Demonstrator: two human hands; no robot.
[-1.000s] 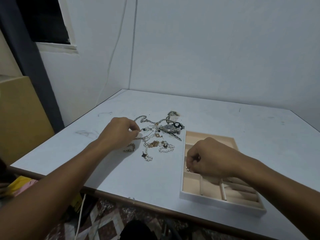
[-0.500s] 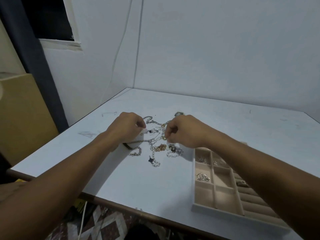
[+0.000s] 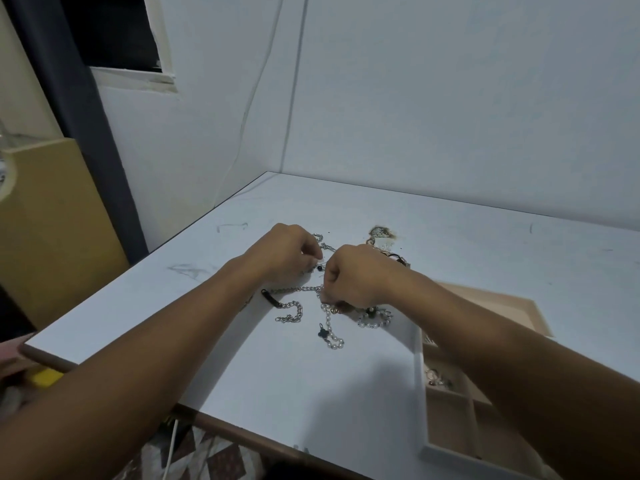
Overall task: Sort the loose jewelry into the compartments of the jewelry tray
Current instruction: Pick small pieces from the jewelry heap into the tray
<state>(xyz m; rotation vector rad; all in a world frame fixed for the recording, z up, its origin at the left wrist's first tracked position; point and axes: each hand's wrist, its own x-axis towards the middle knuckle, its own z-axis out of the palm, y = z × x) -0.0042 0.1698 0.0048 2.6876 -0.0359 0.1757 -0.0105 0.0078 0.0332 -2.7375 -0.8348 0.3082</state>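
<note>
A tangle of loose jewelry lies in the middle of the white table: a silver chain with a black bar, a pearl strand with a dark clover charm and more pieces behind my hands. My left hand is curled over the far left of the pile and pinches a piece of chain there. My right hand is fisted over the pile's middle, its fingertips pinching jewelry where the chain meets the pearls. The beige jewelry tray lies at the right, mostly hidden under my right forearm; one compartment holds a small silver piece.
The table's front edge runs below my arms, with patterned floor and a white cable underneath. Walls close the table's left and far sides. A yellow board leans at the left.
My right hand has left the tray, crossed to the jewelry pile and now pinches pieces there. My left hand has stayed on the pile. The camera has come closer and shifted left.
</note>
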